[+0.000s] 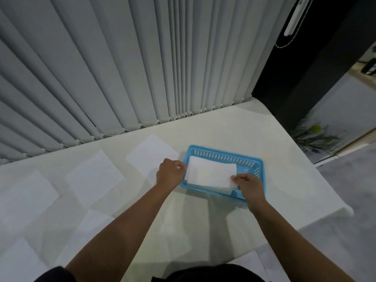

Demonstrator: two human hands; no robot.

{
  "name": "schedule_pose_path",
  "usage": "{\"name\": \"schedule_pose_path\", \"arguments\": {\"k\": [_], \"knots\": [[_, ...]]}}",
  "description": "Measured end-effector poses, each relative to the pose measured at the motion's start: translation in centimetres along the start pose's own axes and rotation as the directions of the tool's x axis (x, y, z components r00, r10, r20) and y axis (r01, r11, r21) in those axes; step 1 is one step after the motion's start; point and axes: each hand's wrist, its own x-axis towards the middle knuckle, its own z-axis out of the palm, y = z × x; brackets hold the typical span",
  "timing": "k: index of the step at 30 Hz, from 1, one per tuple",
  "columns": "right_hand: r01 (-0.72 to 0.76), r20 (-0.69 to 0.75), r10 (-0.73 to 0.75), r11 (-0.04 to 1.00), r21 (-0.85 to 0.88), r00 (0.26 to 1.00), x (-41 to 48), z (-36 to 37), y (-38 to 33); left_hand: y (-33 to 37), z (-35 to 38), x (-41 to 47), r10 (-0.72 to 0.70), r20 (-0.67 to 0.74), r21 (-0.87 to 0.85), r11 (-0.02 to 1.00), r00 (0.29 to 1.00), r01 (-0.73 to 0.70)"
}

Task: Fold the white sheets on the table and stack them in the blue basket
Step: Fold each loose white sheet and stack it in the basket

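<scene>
Fingers of both hands — left (170,172), right (249,186) — seemingly pinch the folded sheet (211,173) over the blue basket (223,154).

Grey vertical blinds (122,64) are hanging along the far edge of the table (223,224), their hems nearly meeting its white top. Right of the blinds, a dark panel (305,78) is rising past the table's far right corner, with a white strip and thin cord (293,21) hanging against it near the top. Beyond the table's right edge, a blurred leafy plant (317,137) is showing above grey floor (350,200).
</scene>
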Motion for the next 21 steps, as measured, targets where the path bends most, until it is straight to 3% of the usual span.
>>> {"name": "schedule_pose_path", "arguments": {"k": [6,21], "knots": [[-0.027,-0.081,0.03,0.999,0.034,0.996,-0.4,0.1,0.9,0.3,1.2,-0.1,0.132,0.01,0.299,0.945,0.991,-0.129],[-0.088,-0.151,0.111,0.984,0.152,0.982,-0.5,1.2,1.2,-0.2,1.1,-0.1,0.155,0.057,0.343,0.925,0.986,-0.165]]}}
